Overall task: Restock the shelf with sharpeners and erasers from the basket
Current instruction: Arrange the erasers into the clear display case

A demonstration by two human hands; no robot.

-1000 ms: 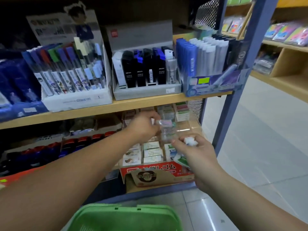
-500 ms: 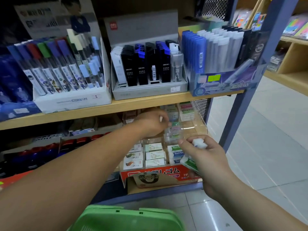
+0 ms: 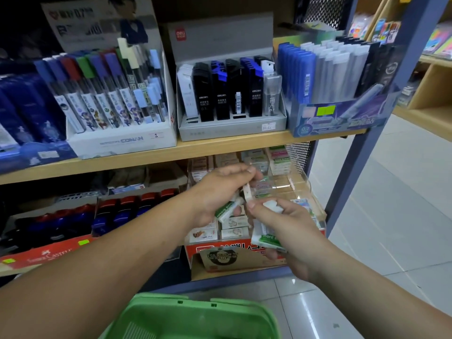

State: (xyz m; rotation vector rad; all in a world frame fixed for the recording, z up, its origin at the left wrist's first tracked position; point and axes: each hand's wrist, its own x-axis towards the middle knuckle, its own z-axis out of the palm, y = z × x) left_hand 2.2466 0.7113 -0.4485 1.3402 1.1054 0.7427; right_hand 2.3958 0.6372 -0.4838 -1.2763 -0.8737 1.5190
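Observation:
Both my hands meet in front of the lower shelf. My left hand (image 3: 220, 192) grips a green-and-white eraser (image 3: 228, 208) and pinches a slim pale eraser (image 3: 247, 193) at its top. My right hand (image 3: 286, 231) pinches the lower end of that slim eraser and holds several erasers, one white piece (image 3: 272, 206) on top and a green-sleeved one (image 3: 265, 238) beneath. Behind them a clear acrylic tray (image 3: 303, 182) holds rows of boxed erasers (image 3: 232, 227). The green basket (image 3: 195, 316) sits at the bottom edge of the view.
The wooden upper shelf (image 3: 146, 155) carries pencil-lead display boxes (image 3: 230, 94). A red cardboard display box (image 3: 234, 255) stands under the eraser tray. Dark red-and-blue items (image 3: 122, 209) fill the lower shelf's left. A blue upright post (image 3: 362, 143) borders tiled floor (image 3: 391, 216) on the right.
My left hand has drawn back from the tray toward my right hand and now shares a slim eraser with it. The camera has moved a little closer to the shelf.

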